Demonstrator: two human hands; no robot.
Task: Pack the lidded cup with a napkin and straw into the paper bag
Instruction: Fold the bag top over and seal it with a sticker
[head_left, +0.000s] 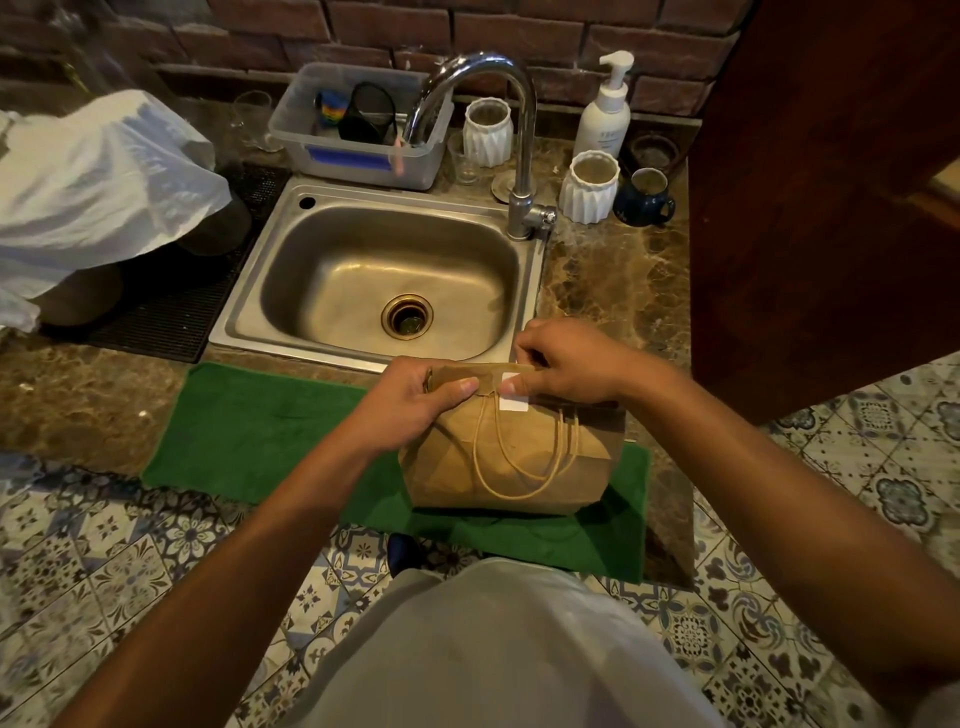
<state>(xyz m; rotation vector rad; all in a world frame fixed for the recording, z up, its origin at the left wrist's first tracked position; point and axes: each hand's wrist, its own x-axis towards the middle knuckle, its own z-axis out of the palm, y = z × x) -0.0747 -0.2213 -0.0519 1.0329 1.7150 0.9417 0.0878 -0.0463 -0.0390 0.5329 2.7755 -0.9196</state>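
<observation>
Both hands pinch the folded top of the brown paper bag (511, 457): left hand (415, 402) at 9 o'clock, right hand (566, 364) at 3, pressing a white sticker (516, 402). Bag stands on the green mat (249, 431). I judge it light, crushable; grip the fold.

Kitchen, steel sink (249, 332), faucet (522, 156), marble counter (613, 280)

Paper bag (511, 457): on the mat (249, 431), at the bench's (613, 280) near edge, before the sink (384, 291).
Faucet (519, 130): behind the sink, right corner.
Plastic tub (358, 124): behind the sink, left of the faucet.
Soap dispenser (605, 106): right of the faucet, behind two vases.
Mug (644, 197): right of the nearer vase (589, 187).
</observation>
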